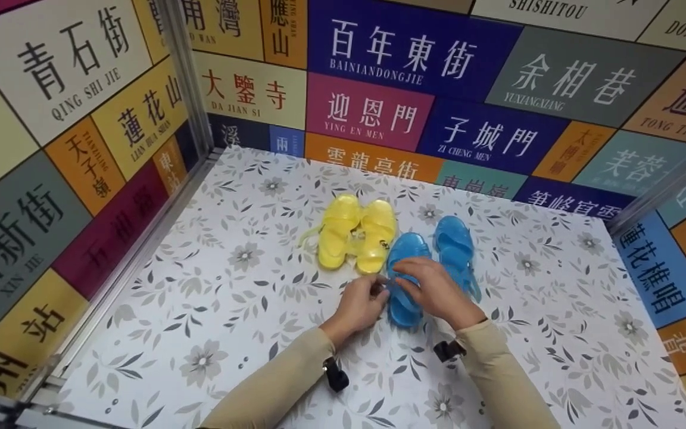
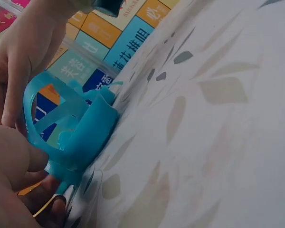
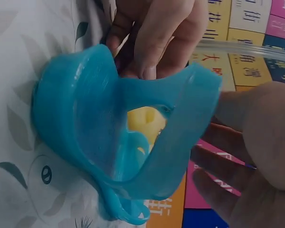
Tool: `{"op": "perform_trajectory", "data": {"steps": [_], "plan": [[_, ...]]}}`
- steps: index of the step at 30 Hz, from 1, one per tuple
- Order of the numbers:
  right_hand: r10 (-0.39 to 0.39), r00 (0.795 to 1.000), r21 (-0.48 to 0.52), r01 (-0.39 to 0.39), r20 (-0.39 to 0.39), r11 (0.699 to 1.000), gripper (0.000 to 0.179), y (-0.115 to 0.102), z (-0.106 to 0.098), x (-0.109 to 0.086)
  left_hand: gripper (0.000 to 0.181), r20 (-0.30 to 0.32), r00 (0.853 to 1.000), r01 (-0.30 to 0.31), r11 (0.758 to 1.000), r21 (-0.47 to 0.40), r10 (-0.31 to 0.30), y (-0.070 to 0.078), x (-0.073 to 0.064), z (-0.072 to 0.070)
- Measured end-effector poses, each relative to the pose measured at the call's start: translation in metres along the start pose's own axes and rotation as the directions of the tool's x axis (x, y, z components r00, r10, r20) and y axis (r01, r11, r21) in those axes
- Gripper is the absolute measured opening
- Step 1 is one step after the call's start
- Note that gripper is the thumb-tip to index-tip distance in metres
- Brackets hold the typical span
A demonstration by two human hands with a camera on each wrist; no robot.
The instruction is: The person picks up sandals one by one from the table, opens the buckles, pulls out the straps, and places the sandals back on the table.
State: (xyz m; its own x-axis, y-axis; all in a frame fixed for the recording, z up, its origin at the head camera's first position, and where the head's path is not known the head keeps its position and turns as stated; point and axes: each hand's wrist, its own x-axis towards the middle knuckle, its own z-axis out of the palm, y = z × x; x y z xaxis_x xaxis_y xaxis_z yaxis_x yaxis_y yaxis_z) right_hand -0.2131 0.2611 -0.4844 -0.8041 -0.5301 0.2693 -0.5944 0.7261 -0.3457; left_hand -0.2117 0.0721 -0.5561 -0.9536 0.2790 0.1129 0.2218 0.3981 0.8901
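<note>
Two blue jelly sandals lie side by side on the floral sheet, and both hands work at the nearer blue sandal (image 1: 405,310). My left hand (image 1: 359,304) is at its left side, pinching the sandal's edge near the strap between thumb and fingers (image 2: 52,202). From the right, my right hand (image 1: 435,289) reaches over the same sandal, its fingertips close to the left hand's. In the right wrist view, the right fingers (image 3: 223,166) lie behind the blue strap (image 3: 180,142); whether they grip it is hidden. The other blue sandal (image 1: 455,244) stands just beyond the right hand.
A pair of yellow sandals (image 1: 337,232) stands left of the blue ones, toes pointing away. The white sheet (image 1: 248,310) with leaf and flower print covers the surface. Panels with colourful street-name signs (image 1: 367,113) rise behind and at both sides, joined by metal posts (image 1: 191,77).
</note>
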Motion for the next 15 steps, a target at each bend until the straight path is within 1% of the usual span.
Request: {"op": "perform_trajectory", "data": {"steps": [3,5,8,11,15], "plan": [[0.014,0.995,0.018,-0.016,0.100,1.000,0.022,0.005,0.002,0.007,0.016,-0.005,1.000,0.004,1.000,0.002,-0.004,-0.001,0.002,-0.002],[0.019,0.991,0.023,-0.023,0.135,0.999,0.023,0.009,0.003,0.009,0.015,-0.009,1.000,0.004,1.000,-0.016,-0.004,-0.002,0.002,-0.003],[0.033,0.985,0.023,-0.037,0.167,0.999,0.026,0.012,0.003,0.008,0.015,-0.008,1.000,-0.004,0.998,-0.059,0.003,-0.004,0.003,-0.005],[0.047,0.982,0.012,-0.050,0.184,0.999,0.024,0.014,0.002,0.008,0.015,0.001,1.000,-0.028,0.996,-0.087,0.028,-0.006,0.004,-0.006],[0.081,0.976,-0.003,-0.082,0.203,0.997,0.020,0.013,0.001,0.011,0.018,0.009,0.997,-0.080,0.995,-0.065,0.080,-0.008,0.005,-0.009]]}}
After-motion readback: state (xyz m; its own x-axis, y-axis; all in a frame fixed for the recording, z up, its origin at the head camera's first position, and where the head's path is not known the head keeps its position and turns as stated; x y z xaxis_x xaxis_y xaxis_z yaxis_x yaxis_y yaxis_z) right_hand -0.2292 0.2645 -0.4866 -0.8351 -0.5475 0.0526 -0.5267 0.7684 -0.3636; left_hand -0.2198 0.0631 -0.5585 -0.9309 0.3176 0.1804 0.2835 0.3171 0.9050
